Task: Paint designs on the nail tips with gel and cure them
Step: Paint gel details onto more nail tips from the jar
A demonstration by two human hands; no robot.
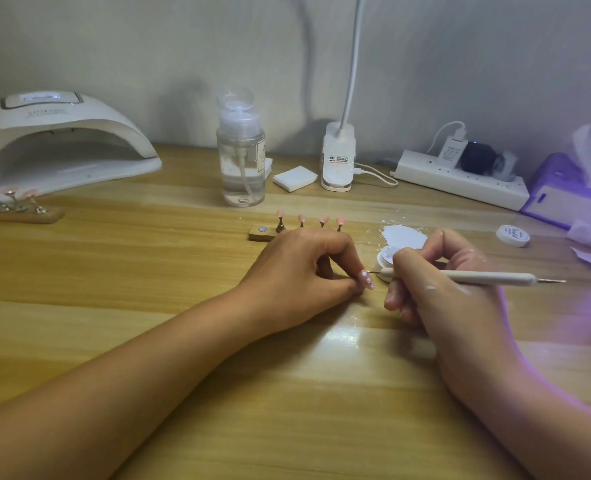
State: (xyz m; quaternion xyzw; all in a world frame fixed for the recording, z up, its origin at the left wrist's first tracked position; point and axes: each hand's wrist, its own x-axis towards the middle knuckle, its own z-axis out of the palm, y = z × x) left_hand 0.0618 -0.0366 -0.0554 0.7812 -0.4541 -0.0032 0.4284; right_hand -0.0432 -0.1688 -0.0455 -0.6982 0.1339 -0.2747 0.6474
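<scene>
Right now the left hand (297, 275) pinches a pink nail tip (367, 279) low over the table (148, 265), and the right hand (443, 292) grips a dotting pen (488, 278) whose point meets it. Dots should land cleanest with both wrists braced and only a light touch.

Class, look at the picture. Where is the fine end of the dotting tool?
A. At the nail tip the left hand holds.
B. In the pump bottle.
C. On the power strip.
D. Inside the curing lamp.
A: the dotting tool in the right hand meets the dotted pink nail tip pinched by the left hand.
</scene>
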